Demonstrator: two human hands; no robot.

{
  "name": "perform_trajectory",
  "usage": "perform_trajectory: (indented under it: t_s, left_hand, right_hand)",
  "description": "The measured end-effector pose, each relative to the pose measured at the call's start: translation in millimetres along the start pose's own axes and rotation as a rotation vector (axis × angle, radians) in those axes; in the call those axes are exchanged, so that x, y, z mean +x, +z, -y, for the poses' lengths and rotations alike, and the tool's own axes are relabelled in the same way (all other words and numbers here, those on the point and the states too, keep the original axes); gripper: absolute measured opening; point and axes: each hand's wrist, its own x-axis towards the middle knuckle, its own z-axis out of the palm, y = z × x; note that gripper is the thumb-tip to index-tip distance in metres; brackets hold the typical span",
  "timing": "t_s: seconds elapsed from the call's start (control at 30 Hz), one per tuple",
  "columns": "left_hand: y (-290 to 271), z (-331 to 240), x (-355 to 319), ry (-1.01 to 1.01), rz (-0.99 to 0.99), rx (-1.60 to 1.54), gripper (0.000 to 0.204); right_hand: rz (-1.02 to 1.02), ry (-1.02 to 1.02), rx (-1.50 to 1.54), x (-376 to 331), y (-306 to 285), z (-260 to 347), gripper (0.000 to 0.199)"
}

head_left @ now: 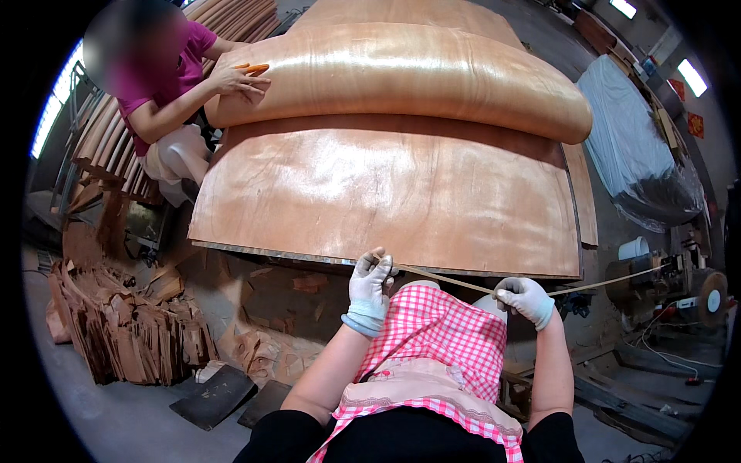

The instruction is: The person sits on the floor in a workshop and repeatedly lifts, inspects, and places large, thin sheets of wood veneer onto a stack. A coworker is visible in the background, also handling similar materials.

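A thin tape strip (448, 279), low in the frame's centre, is pinched in the closed gloved left hand (369, 287) at the veneer sheet (386, 193) edge and apparently gripped by the curled right hand (525, 297); it is best kept taut and pressed flat along that edge.

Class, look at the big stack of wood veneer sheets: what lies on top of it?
On the veneer stack lies a top sheet curled back into a long roll, with a co-worker's hands resting on its far end. Whatever lies beneath the roll is covered.
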Motion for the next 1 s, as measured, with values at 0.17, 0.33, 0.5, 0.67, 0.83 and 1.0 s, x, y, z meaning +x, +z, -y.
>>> perform_trajectory:
  t_s: [0.17, 0.33, 0.5, 0.67, 0.83, 1.0]
  left_hand:
    - [-4, -14, -5, -0.121, 0.188, -0.203, 0.031]
    - [-14, -14, -3, -0.196, 0.266, -0.326, 0.025]
    - [-21, -9, 3, -0.242, 0.299, -0.39, 0.026]
    - [-10, -9, -2, -0.14, 0.22, -0.184, 0.028]
    - [-14, -8, 2, -0.087, 0.098, -0.027, 0.025]
    - [-11, -11, 2, 0.067, -0.071, 0.235, 0.018]
  right_hand:
    - [0.007, 0.004, 0.005, 1, 1, -2, 0.017]
    - [0.015, -0.001, 0.002, 1, 3, 0, 0.017]
    - [0.024, 0.0, -0.035, 1, 2, 0, 0.018]
    - [0.029, -0.006, -0.025, 0, 1, -1, 0.017]
    - [0.032, -0.01, -0.023, 1, 0, -3, 0.017]
    - [-0.018, -0.019, -0.053, -2, 3, 4, 0.017]
